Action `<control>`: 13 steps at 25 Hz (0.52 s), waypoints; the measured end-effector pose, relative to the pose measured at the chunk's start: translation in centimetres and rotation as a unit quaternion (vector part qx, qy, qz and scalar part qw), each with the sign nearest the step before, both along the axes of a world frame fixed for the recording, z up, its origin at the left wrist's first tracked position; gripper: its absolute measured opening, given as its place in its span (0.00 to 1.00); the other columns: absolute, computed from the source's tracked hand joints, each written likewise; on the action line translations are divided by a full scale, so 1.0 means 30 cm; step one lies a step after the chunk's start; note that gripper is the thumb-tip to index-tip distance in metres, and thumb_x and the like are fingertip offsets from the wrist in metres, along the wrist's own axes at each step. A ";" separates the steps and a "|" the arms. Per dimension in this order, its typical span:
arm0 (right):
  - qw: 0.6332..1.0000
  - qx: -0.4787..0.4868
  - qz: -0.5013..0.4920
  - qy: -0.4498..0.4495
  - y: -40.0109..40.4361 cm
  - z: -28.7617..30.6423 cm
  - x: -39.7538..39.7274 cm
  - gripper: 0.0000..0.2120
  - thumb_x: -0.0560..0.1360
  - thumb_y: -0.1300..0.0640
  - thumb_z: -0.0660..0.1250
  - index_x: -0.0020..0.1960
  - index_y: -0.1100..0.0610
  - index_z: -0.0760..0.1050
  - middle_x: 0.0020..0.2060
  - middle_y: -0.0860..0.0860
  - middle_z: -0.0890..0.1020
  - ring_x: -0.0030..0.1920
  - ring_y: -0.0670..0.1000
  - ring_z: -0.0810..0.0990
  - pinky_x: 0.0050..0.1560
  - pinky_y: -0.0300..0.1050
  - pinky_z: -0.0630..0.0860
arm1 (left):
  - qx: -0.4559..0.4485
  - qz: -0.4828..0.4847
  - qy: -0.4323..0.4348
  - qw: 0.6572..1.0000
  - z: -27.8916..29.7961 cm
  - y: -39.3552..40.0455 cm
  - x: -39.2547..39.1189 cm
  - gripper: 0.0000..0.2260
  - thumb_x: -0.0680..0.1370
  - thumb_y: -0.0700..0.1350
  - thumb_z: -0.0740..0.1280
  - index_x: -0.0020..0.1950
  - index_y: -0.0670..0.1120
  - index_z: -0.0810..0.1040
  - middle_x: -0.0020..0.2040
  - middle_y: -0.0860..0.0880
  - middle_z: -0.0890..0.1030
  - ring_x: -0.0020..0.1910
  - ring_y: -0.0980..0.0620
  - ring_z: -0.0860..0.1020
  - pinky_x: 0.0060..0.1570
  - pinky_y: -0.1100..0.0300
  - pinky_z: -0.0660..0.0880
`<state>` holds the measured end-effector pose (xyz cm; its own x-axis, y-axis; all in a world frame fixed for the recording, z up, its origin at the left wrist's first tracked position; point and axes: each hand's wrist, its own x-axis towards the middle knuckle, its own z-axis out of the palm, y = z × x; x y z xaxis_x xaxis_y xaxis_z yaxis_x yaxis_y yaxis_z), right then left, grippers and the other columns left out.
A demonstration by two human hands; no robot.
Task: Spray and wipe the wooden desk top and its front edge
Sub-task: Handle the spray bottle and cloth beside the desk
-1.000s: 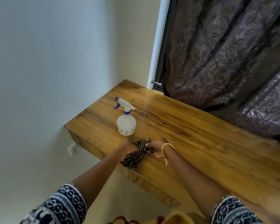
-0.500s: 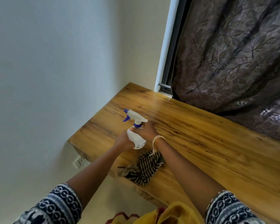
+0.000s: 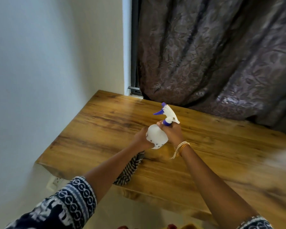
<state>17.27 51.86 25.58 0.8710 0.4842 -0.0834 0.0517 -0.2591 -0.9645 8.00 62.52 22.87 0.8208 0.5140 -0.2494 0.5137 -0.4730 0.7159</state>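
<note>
Clearly at the spraying step, both hands grip the spray bottle (image 3: 157,136) above the desk (image 3: 96,138), right hand (image 3: 172,133) closed at its neck, left hand (image 3: 141,138) cupping its base, cloth (image 3: 130,169) lying at the desk's front edge; next, a finger must reach the trigger.

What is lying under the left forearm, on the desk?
A striped cloth lies on the wooden desk, its end hanging over the front edge. The left forearm covers part of it, so its full shape cannot be seen.
</note>
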 end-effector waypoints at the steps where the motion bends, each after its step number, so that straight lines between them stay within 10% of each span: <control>1: 1.000 0.010 -0.015 0.000 -0.084 0.008 0.016 0.09 0.75 0.53 0.73 0.53 0.55 0.80 0.45 0.47 0.81 0.46 0.45 0.78 0.52 0.43 0.74 | 0.006 -0.016 -0.008 1.000 0.000 -0.066 0.026 0.37 0.67 0.45 0.77 0.73 0.47 0.64 0.67 0.46 0.73 0.65 0.46 0.72 0.59 0.54 0.71; 13: 0.999 0.017 -0.039 0.016 -1.081 -0.069 -0.017 0.14 0.74 0.55 0.74 0.56 0.60 0.78 0.45 0.51 0.82 0.47 0.49 0.80 0.51 0.47 0.76 | -0.017 -0.053 -0.066 0.996 -0.070 -0.999 -0.059 0.37 0.65 0.45 0.80 0.72 0.44 0.68 0.68 0.46 0.74 0.66 0.46 0.73 0.62 0.53 0.73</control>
<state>16.76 19.44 23.52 0.9032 0.4181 -0.0974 0.0007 -0.2283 -0.9736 6.24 32.56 20.77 0.8970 0.4153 -0.1515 0.3621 -0.4935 0.7908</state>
